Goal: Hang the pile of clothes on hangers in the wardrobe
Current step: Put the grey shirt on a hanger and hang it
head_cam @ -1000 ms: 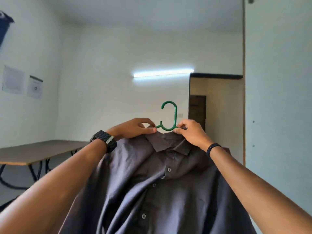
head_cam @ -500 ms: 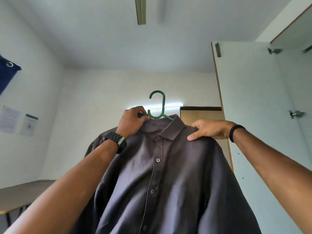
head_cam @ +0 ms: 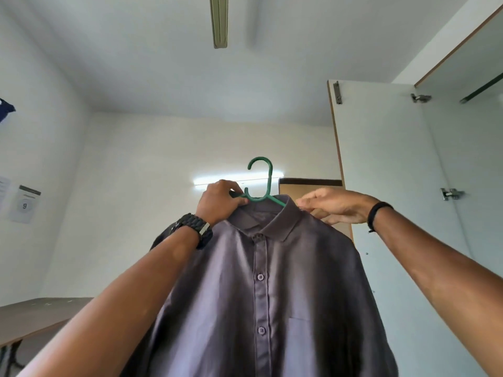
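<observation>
the grey shirt (head_cam: 272,289) hangs in the middle of the frame, buttoned down the front and already draped over a green hanger (head_cam: 261,186) whose hook stands up clear above the collar, just left of centre. the left hand (head_cam: 219,201) has its fingers curled round the hanger's left arm at the neck and seems to carry most of the weight; the right hand (head_cam: 333,206) sits at the shirt's right shoulder beside the collar, fingers loosely bent and apparently pinching the cloth there, though the exact grip is hard to make out. the step in hand looks like squaring the shirt on the hanger before it goes up. to do it well, the right hand should tug the shoulder seam out until it sits over the hanger's end, so the collar stays centred on the neck and the shirt does not slide off to one side. the left hand should keep the hanger level while that happens. the open wardrobe door (head_cam: 381,186) fills the right of the frame, and a dark rail (head_cam: 480,89) shows at the upper right edge, so the hook will need turning to face that rail and lifting over it. the loose hem is out of view below, so watch that it does not snag.
</observation>
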Available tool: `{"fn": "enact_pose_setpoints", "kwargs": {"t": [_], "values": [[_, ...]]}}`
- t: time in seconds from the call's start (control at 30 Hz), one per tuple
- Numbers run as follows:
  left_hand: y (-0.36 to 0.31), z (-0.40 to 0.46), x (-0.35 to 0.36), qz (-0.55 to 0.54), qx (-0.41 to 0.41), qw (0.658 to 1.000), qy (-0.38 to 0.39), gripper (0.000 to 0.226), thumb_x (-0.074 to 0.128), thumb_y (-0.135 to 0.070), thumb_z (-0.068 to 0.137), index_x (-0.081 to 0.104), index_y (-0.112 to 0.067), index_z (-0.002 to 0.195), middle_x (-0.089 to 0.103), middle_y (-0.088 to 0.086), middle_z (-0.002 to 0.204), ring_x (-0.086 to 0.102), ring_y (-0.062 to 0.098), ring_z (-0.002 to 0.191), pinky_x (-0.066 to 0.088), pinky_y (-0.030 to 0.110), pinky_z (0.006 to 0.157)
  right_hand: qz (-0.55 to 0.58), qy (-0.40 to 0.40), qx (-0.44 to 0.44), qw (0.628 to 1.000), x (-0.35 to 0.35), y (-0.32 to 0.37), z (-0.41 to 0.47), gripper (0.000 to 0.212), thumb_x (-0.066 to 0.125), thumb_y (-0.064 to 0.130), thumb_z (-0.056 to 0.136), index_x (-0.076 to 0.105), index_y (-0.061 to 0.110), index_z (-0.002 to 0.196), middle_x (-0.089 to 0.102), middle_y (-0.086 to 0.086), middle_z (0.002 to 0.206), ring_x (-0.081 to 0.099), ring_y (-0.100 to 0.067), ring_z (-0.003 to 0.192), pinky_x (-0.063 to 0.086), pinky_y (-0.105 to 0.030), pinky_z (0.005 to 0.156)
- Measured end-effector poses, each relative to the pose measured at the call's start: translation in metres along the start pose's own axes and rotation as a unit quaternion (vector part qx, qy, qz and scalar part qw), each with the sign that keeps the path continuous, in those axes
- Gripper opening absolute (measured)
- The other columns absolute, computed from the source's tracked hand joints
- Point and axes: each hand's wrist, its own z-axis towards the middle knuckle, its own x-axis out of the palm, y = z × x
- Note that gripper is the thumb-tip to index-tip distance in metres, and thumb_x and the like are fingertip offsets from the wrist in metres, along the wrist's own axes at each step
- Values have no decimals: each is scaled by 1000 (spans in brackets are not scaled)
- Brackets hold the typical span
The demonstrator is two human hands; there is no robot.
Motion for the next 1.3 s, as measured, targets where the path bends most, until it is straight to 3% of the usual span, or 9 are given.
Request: {"fn": "enact_pose_setpoints", "kwargs": {"t": [0.13, 0.23, 0.33, 0.53, 0.7, 0.9, 1.03, 1.2, 1.3], "values": [[-7, 1, 8, 14, -5, 1000, 1, 22, 76, -38, 73, 59, -26, 69, 64, 0, 85, 61, 19, 84, 43, 27, 67, 91, 3, -9, 996, 7, -4, 2, 16, 63, 11, 90, 68, 1, 102, 71, -12, 97, 68, -18, 80, 55, -22, 63], [-11, -2, 9, 37, -5, 999, 1, 26, 75, -43, 72, 56, -27, 67, 62, -1, 84, 60, 20, 82, 43, 27, 64, 131, -48, -24, 990, 9, -5, 4, 25, 69, 26, 86, 68, 7, 102, 69, -10, 101, 65, -19, 87, 53, -26, 75], [-15, -6, 12, 53, 2, 999, 4, 27, 74, -46, 72, 58, -25, 72, 61, -2, 88, 58, 19, 84, 47, 30, 68, 38, -107, -27, 993, 13, 2, 10, 33, 67, 40, 85, 68, 15, 106, 67, -7, 106, 61, -22, 96, 47, -30, 77], [-14, -12, 23, 20, -8, 1000, 17, 28, 72, -47, 74, 61, -22, 77, 62, -1, 84, 59, 19, 81, 43, 28, 63, -143, -137, -74, 977, 25, 16, 21, 25, 73, 26, 84, 72, 1, 89, 58, -1, 71, 50, -10, 64, 36, -19, 57], [5, -19, 21, -136, 11, 984, 115, 33, 49, -52, 93, 62, -24, 82, 62, -4, 86, 57, 16, 82, 43, 29, 72, -87, -230, -100, 964, 25, 4, 26, 22, 75, 19, 81, 71, 1, 92, 60, -5, 80, 54, -15, 78, 44, -28, 76], [25, -34, 36, -111, 14, 977, 180, 60, 26, -67, 89, 57, -19, 106, 62, 1, 107, 57, 19, 100, 43, 36, 93, -87, -226, -99, 965, 29, -7, 28, 22, 75, 18, 82, 71, 2, 96, 58, 3, 75, 55, -13, 80, 44, -25, 80], [7, -28, 54, -9, 41, 982, 185, 41, 43, -45, 97, 47, -11, 120, 52, 2, 108, 53, 23, 100, 38, 30, 82, -118, -208, -103, 966, 39, -13, 30, 17, 75, 20, 81, 71, 7, 92, 56, 5, 74, 51, -9, 73, 44, -23, 74], [-13, -16, 64, 25, 70, 981, 178, 28, 54, -33, 95, 60, -6, 96, 63, 15, 99, 52, 24, 84, 36, 31, 69, -71, -176, -84, 978, 29, -27, 18, 14, 74, 15, 82, 70, 9, 95, 63, 3, 81, 57, -9, 80, 47, -19, 78], [-15, -21, 74, 8, 51, 991, 123, 26, 57, -35, 93, 63, -11, 98, 63, 12, 101, 55, 25, 88, 41, 33, 73, -136, -199, -74, 968, 15, -38, 4, 10, 74, 10, 79, 71, 12, 88, 63, 4, 76, 56, -6, 72, 44, -11, 63]]}}
